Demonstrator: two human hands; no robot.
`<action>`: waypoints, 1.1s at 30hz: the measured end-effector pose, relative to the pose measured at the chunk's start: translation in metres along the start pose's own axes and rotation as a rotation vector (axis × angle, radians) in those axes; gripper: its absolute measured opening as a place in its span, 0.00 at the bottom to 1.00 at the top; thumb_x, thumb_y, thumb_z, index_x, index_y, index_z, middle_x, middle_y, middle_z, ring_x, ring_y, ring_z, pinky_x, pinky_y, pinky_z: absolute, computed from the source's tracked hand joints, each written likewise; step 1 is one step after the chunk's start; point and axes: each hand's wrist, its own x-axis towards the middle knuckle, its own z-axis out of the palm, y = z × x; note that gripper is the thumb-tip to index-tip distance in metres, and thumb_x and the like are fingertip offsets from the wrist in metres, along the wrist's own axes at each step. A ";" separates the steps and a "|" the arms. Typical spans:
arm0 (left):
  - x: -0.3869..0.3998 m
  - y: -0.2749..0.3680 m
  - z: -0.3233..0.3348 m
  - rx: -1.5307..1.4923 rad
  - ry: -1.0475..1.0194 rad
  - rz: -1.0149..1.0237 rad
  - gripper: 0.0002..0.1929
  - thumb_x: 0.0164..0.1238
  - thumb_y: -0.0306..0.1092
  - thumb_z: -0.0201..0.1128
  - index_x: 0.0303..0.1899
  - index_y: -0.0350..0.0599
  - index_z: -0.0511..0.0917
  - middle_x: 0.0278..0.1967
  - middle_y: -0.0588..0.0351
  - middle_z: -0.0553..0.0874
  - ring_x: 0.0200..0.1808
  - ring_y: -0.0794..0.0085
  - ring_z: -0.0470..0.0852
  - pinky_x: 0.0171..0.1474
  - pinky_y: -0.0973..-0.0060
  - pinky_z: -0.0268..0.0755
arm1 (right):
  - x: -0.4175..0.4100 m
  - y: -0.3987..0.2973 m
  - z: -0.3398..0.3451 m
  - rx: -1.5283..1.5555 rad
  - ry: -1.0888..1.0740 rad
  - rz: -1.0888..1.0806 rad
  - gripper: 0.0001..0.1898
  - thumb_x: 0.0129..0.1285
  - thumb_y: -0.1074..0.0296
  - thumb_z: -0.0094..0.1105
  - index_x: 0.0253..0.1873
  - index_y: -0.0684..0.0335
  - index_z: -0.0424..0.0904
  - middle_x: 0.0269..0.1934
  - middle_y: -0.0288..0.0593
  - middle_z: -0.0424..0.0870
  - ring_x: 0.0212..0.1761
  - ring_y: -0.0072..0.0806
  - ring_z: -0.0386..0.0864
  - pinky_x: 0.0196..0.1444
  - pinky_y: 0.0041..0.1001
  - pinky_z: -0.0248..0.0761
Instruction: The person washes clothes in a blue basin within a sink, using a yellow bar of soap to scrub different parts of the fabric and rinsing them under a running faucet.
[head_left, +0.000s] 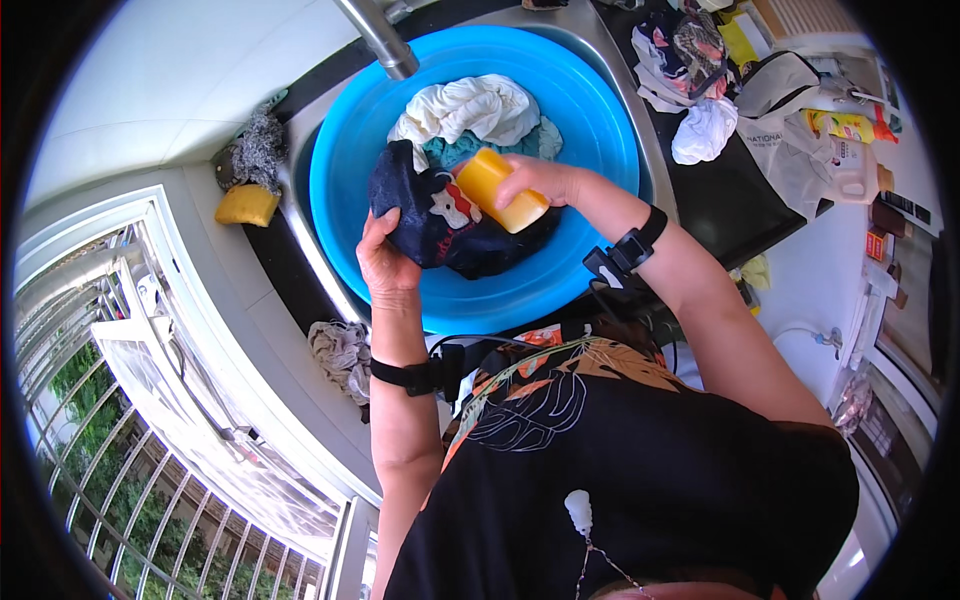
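Observation:
My left hand (388, 259) grips the left edge of a dark navy cloth garment (405, 206) with a white and red figure on it. In my right hand (536, 182) is a yellow bar of laundry soap (499, 187), held against or just over the garment beside that figure. Both hands are over a large blue plastic basin (337, 255) set in a steel sink. Behind the garment, a bunched cream-white cloth (472, 109) and a teal cloth (465, 148) lie inside the basin. The garment's lower folds rest in the basin.
A metal faucet (390, 52) overhangs the basin's far rim. A yellow sponge (247, 205) and grey scourer (259, 150) sit at left, a crumpled cloth (339, 356) nearer. On the right counter are a white cloth (705, 131), patterned cloths (682, 56), a plastic bag (787, 154) and bottles (855, 172).

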 end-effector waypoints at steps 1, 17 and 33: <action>-0.002 0.003 0.002 0.036 -0.002 0.026 0.29 0.49 0.21 0.58 0.59 0.34 0.72 0.50 0.47 0.82 0.51 0.57 0.82 0.60 0.62 0.72 | -0.004 -0.004 0.001 -0.003 -0.002 0.002 0.35 0.45 0.68 0.60 0.65 0.58 0.66 0.48 0.43 0.78 0.42 0.29 0.82 0.44 0.28 0.77; 0.007 -0.063 0.001 1.889 -0.702 -0.080 0.25 0.58 0.42 0.70 0.53 0.35 0.78 0.45 0.39 0.84 0.51 0.52 0.82 0.57 0.67 0.72 | -0.014 -0.045 -0.042 -0.457 0.818 -0.301 0.34 0.50 0.68 0.66 0.65 0.64 0.69 0.52 0.43 0.78 0.50 0.28 0.77 0.54 0.26 0.70; 0.074 -0.064 -0.037 2.451 -0.154 -0.118 0.27 0.45 0.47 0.76 0.47 0.46 0.79 0.40 0.51 0.85 0.47 0.58 0.83 0.55 0.57 0.71 | 0.000 0.017 -0.042 -1.010 0.499 0.306 0.38 0.45 0.58 0.70 0.64 0.60 0.69 0.52 0.54 0.80 0.56 0.45 0.78 0.57 0.35 0.71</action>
